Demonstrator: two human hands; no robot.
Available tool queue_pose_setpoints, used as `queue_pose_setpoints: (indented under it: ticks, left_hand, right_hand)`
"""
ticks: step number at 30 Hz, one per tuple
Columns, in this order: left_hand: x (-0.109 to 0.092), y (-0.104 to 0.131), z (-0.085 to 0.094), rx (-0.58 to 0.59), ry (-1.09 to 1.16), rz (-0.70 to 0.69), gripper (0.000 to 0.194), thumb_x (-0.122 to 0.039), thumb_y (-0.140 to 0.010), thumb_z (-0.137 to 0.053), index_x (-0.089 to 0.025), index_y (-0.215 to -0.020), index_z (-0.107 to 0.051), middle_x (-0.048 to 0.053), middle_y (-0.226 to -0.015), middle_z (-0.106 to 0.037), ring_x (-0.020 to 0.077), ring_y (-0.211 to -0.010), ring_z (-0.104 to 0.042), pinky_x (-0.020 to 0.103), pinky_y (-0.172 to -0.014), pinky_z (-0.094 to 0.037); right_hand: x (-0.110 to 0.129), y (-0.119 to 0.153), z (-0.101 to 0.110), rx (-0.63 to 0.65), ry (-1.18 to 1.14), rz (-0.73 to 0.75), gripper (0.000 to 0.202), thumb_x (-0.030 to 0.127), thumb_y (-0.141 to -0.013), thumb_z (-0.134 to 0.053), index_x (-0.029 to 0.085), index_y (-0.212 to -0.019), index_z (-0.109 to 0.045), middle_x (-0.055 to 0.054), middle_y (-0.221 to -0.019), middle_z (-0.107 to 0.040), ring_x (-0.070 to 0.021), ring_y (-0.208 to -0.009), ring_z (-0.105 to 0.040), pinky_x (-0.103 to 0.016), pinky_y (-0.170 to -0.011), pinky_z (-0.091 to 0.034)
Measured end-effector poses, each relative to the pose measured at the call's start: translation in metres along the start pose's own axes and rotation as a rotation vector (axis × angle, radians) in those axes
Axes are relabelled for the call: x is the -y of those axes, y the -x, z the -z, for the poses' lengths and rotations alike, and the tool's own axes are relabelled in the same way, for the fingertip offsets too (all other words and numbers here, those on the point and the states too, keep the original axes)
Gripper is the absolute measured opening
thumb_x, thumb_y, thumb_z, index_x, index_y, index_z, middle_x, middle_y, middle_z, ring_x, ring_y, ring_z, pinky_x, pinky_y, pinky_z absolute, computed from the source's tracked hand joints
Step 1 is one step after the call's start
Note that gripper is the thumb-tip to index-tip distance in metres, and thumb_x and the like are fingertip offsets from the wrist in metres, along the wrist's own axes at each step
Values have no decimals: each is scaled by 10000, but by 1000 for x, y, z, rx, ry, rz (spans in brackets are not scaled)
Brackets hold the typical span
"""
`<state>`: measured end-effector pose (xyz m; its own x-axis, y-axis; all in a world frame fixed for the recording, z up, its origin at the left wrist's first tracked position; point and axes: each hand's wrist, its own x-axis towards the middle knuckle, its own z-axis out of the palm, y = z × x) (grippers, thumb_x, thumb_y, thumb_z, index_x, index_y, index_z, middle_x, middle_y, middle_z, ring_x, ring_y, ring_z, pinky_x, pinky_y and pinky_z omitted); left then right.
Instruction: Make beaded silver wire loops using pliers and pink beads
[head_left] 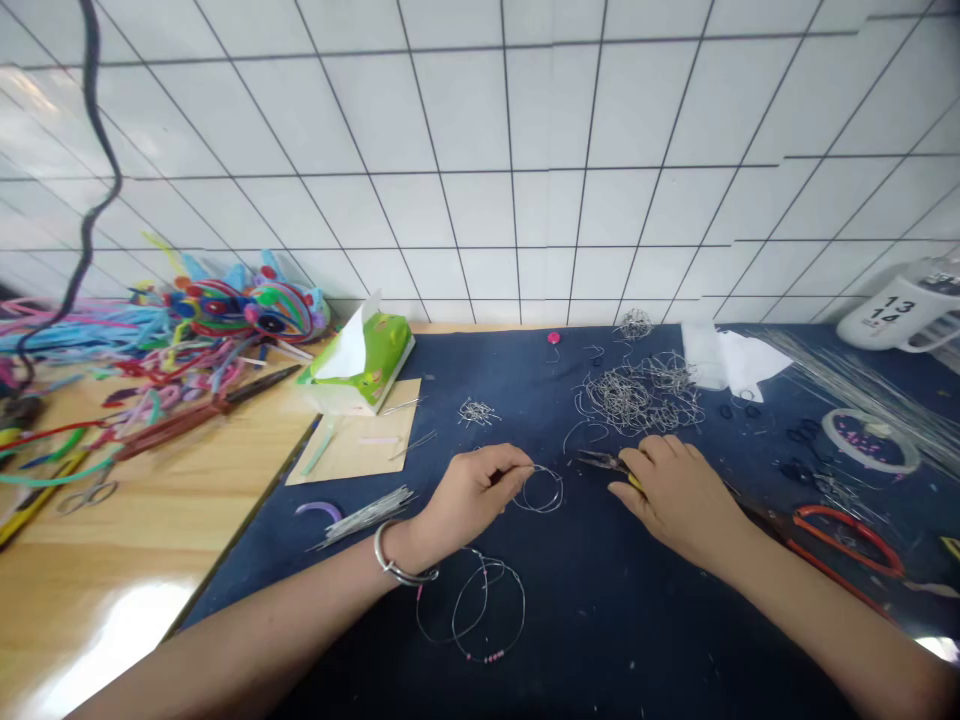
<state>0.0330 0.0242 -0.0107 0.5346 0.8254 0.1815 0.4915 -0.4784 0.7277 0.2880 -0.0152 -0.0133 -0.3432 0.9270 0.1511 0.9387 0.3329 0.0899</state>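
Between the thumb and fingers of my left hand (pixel 480 488) is pinched a small wire ring (pixel 551 497), its loop hanging to the right of the fingertips. My right hand (pixel 671 492) is wrapped around pliers (pixel 600 459), whose jaws point left toward the ring without touching it. Whether the jaws are parted is hard to make out. Two larger wire hoops with pink beads (pixel 517 620) lie overlapping on the dark blue mat (pixel 570 610), below my left wrist. A tangled heap of bent wire (pixel 637 395) rests just beyond my right hand.
At left, a green tissue pack (pixel 382 360) stands by a tan board (pixel 352 450) and a bundle of straight wires (pixel 367 515). Right of my forearm lie orange-handled cutters (pixel 847 535), a round dish of beads (pixel 870 440) and long wires (pixel 870 385). A white mug (pixel 896 310) stands behind.
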Motion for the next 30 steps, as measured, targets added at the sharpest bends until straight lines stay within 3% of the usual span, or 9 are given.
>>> queue_pose_setpoints:
  ticks: [6, 11, 16, 20, 25, 30]
  left_hand:
    - [9, -12, -11, 91, -227, -71, 154, -218, -853, -470, -203, -906, -614, 19, -859, -603, 138, -779, -578, 260, -733, -466]
    - [4, -18, -15, 154, -447, -39, 168, -262, -845, -481, -197, -971, -571, 41, -930, -564, 153, -781, -588, 270, -703, -479]
    - [-6, -23, -20, 255, -625, -10, 157, -256, -865, -424, -167, -861, -554, 55, -888, -550, 173, -715, -597, 278, -607, -465]
    - [-9, -23, -22, 245, -635, -6, 139, -239, -861, -419, -143, -867, -519, 85, -895, -562, 190, -697, -596, 295, -590, -455]
    - [-13, -3, -12, 197, -605, 14, 91, -223, -881, -390, -175, -896, -466, 26, -771, -587, 170, -668, -600, 272, -594, -453]
    - [-17, 30, -1, 119, -584, 44, 125, -240, -905, -342, -168, -915, -444, 38, -812, -582, 170, -678, -590, 272, -595, -446]
  right_hand:
    - [-2, 4, -1, 42, -5, 37, 493, 495, -796, -451, 166, -1160, -495, -138, -1105, -503, -304, -1031, -417, -447, -848, -299]
    - [-3, 8, -1, 47, -18, 73, 580, 532, -767, -463, 166, -1217, -469, -158, -1187, -475, -333, -1105, -382, -483, -889, -272]
    - [4, 10, 2, 1, -59, 89, 562, 496, -771, -494, 162, -1222, -467, -156, -1200, -468, -325, -1124, -375, -479, -906, -274]
    - [14, 13, 7, -31, -132, 115, 509, 441, -772, -532, 161, -1195, -485, -153, -1180, -481, -310, -1084, -410, -460, -878, -318]
    - [25, 18, 11, -31, -375, 171, 266, 292, -841, -468, 174, -1055, -572, -98, -1013, -578, -227, -963, -500, -371, -852, -372]
    - [46, 9, 19, 147, -803, 86, 259, 294, -881, -379, 211, -877, -624, -17, -816, -623, -142, -756, -563, -255, -687, -417]
